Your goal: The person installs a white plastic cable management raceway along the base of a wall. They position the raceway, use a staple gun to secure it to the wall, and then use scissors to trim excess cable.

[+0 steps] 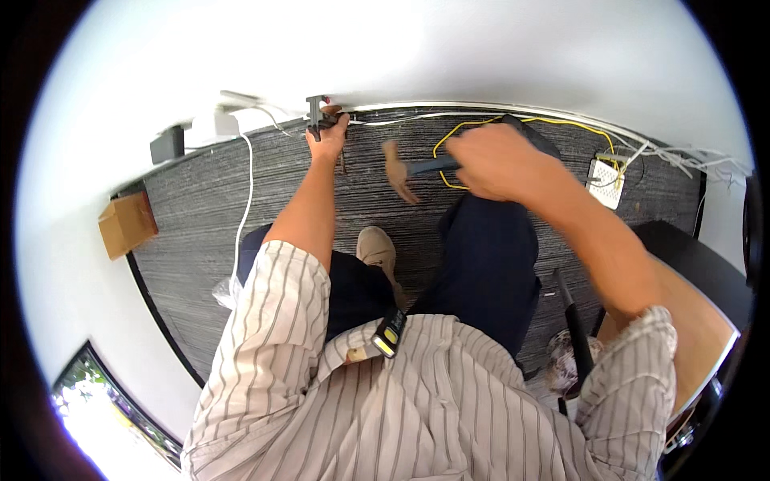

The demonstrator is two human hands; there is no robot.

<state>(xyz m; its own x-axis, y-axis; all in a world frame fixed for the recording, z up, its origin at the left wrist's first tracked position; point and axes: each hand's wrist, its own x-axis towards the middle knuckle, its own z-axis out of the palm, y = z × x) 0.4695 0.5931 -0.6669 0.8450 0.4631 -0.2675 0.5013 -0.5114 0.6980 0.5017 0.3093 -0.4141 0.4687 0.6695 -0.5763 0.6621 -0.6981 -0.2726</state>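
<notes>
One hand, the right hand (497, 164), is clenched around the handle of a hammer (429, 166), whose head points left above the gray carpet (192, 200). The left hand (327, 140) grasps a black bracket-like piece (314, 120) at the foot of the white wall (449, 56). Farther right, a yellow cable (581, 124) runs near a white box-shaped device (605, 184); far left sits a cardboard box (124, 222).

1. Indoor room, looked like an office.
2. Dark grey striped carpet (192, 212) met a plain white wall (513, 56).
3. White box-shaped network device (605, 184) sat near a thin yellow cable (581, 123).
4. Tan, pale-edged tabletop (696, 329) stood right.
</notes>
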